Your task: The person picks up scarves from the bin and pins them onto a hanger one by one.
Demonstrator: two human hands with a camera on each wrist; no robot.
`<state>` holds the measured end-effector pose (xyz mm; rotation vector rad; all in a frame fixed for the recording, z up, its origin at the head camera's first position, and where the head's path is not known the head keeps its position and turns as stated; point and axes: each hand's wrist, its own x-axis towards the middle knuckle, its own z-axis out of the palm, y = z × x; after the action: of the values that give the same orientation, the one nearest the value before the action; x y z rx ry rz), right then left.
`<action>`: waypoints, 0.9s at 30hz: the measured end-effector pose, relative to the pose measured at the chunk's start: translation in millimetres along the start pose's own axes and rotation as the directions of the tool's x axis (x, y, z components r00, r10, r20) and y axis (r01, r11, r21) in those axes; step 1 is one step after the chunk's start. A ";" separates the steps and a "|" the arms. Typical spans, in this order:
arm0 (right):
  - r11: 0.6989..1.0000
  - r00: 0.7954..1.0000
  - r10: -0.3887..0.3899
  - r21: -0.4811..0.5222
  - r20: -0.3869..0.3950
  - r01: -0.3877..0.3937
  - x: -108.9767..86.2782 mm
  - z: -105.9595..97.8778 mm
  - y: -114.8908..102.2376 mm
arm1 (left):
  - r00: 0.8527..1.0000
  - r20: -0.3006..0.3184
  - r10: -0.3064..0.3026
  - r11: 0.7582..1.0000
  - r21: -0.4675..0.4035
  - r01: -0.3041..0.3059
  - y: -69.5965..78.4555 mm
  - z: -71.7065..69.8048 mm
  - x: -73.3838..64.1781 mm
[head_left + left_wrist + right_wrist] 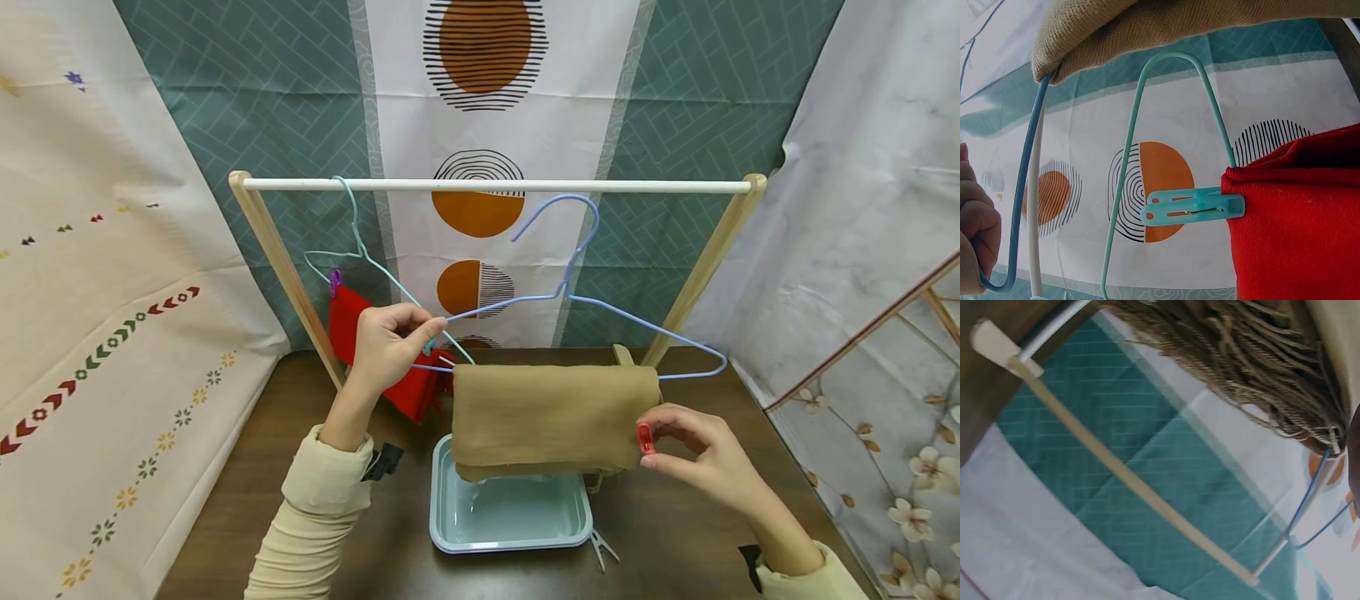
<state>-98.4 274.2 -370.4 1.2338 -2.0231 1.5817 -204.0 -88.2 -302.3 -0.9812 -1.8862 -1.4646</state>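
With its thumb and fingers my left hand (pixel 393 346) pinches the left end of a blue hanger (pixel 626 314). Over the hanger's lower bar hangs a folded brown scarf (pixel 555 417), whose fringe (pixel 1247 375) shows in the right wrist view. My right hand (pixel 693 450) pinches a small red clip (pixel 646 438) at the scarf's right edge; whether it bites the fabric I cannot tell. Behind my left hand, a red cloth (pixel 1297 231) hangs from a mint-green hanger (pixel 1137 119), fastened by a teal clip (pixel 1194 207) and a purple clip (pixel 335 282).
A rack with a white rod (pixel 495 186) and wooden legs (pixel 708 267) stands behind the hanger. Below the scarf sits a pale blue tray (pixel 517 546). Next to its right front corner lies a grey clip (pixel 602 548) on the brown table (pixel 390 517).
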 end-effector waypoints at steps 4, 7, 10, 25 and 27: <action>0.999 1.000 -0.013 0.035 -0.028 0.014 11.8 3.2 -4.2 | 1.000 0.000 -0.001 1.000 -0.008 0.001 0.9 0.0 -0.1; 0.998 0.999 -0.026 0.051 -0.028 0.028 19.2 5.5 -6.4 | 1.000 -0.001 -0.005 1.000 -0.009 0.005 1.0 0.0 -0.4; 0.998 0.999 -0.034 0.055 -0.026 0.036 23.9 7.0 -6.7 | 1.000 0.000 -0.007 1.000 -0.008 0.007 0.8 -0.1 -0.7; 0.998 0.994 -0.036 0.056 -0.105 0.042 44.0 20.1 -8.4 | 1.000 -0.013 0.008 1.000 -0.010 -0.008 1.9 2.0 -1.9; 0.997 0.992 -0.028 0.061 -0.125 0.036 48.1 22.6 -9.2 | 1.000 -0.015 0.006 1.000 -0.013 -0.007 1.9 2.1 -2.1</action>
<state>-113.8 232.4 -340.0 1.1533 -1.8815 1.6755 -201.2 -86.4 -303.4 -0.9787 -1.8638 -1.4778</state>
